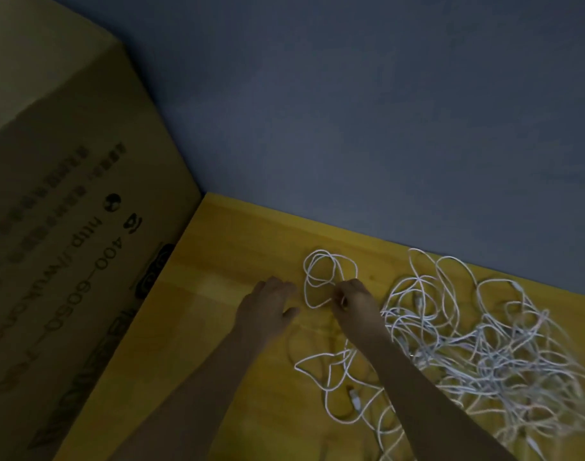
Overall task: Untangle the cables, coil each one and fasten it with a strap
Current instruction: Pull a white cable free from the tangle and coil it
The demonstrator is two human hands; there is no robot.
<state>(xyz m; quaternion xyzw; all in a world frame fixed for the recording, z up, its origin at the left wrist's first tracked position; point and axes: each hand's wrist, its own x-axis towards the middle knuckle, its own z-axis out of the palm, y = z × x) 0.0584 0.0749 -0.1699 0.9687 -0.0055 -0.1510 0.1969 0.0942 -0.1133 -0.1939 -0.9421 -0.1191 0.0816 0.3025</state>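
A small coil of white cable lies on the yellow wooden table, near its far edge. My right hand pinches the coil at its lower right side. My left hand rests flat on the table just left of the coil, fingers relaxed, holding nothing. A big tangle of white cables spreads over the right part of the table. Loose loops with a plug run under my right forearm. No strap can be made out.
A large cardboard box with printed text stands on the left, against the table's left side. A blue-grey wall rises behind the table's far edge. Bare wood shows between the box and my left hand.
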